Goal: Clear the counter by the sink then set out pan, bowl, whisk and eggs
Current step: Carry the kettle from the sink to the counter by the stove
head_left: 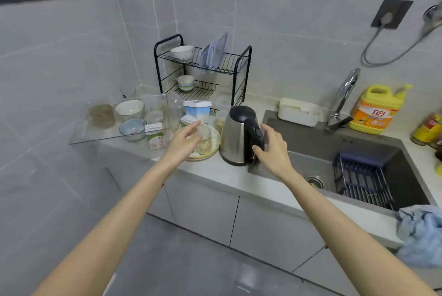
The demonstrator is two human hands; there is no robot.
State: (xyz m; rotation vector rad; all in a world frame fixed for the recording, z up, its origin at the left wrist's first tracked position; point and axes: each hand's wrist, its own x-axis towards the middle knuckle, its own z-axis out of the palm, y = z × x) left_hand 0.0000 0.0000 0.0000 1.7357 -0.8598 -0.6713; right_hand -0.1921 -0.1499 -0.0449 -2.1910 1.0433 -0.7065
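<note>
As the counter stands: the pale grey stone counter (pixel 215 171) under both hands is crowded with crockery, cartons and a kettle, so clearing looks barely begun and setting out not started.
Basin: dark grey rectangular sink (pixel 311 149), just right of the right hand, with a dark wire drain basket (pixel 363 176) inside it.
Rack: black two-tier wire dish rack (pixel 239 68), beyond both hands. A white ceramic bowl (pixel 182 51) sits on its top tier, a likely pick for the bowl the task wants.
Tray: clear glass tray (pixel 95 133), left of and beyond the left hand, bearing a brownish jar and two more bowls.
Kettle: brushed steel electric kettle (pixel 235 138), between the two hands, black handle turned toward the right hand. Probably the first item to go.
Right hand (pixel 272 149): fingers spread and loose beside the kettle handle, thumb near it, grasping nothing. Whether it touches the handle cannot be told.
Left hand (pixel 185 139): fingers extended, released, held over the plate and holding nothing.
Plate: pale round plate (pixel 214 151) with food scraps and a clear glass tumbler (pixel 204 138), under the left fingertips.
Carton: green-and-white milk carton (pixel 155 136), just left of the left hand.
Pan, whisk, eggs: none in view, so all have yet to be fetched.
</note>
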